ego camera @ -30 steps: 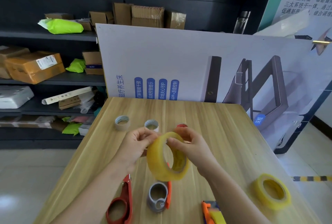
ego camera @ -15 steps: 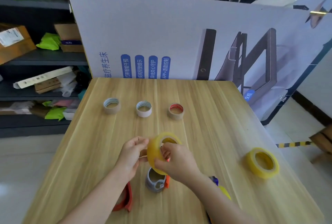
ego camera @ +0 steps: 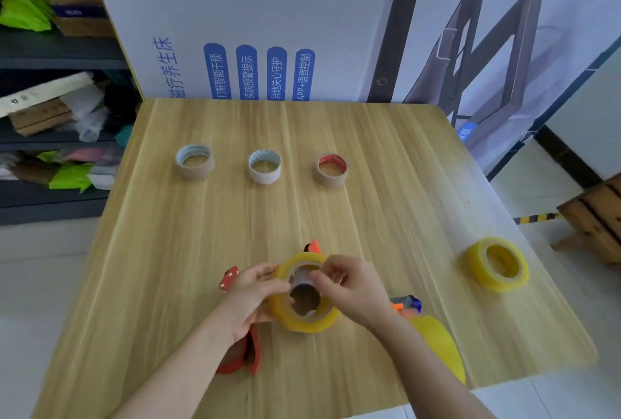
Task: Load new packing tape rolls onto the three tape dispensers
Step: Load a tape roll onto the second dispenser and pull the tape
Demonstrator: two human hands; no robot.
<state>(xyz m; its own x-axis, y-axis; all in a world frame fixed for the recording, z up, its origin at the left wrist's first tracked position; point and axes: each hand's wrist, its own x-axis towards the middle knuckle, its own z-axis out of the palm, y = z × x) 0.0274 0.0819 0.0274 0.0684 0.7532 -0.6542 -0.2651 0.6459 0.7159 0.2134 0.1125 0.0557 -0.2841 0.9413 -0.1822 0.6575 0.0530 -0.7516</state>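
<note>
Both hands are on the yellow tape roll [ego camera: 302, 322]. The left hand [ego camera: 252, 296] curls round its left side, and the right hand [ego camera: 354, 287] pinches the upper right rim, fingers bent over the edge. The roll hangs low over the table [ego camera: 302, 213], its open face tipped up toward the camera, and a grey part shows through its hole. Whether it is seated on anything cannot be told.

Just beyond the roll, the tip of an orange dispenser [ego camera: 314, 246] pokes out. Under the left wrist lies a red dispenser [ego camera: 252, 351], mostly hidden. Just right of the right wrist sits an orange-and-blue dispenser [ego camera: 405, 303], with a second yellow roll [ego camera: 440, 344] against it, half covered by the forearm. Well out to the right, a third yellow roll [ego camera: 497, 264] lies flat. Far beyond the hands, three empty cores stand in a row: the left core [ego camera: 195, 163], the middle core [ego camera: 264, 168] and the red-lined core [ego camera: 332, 171].
</note>
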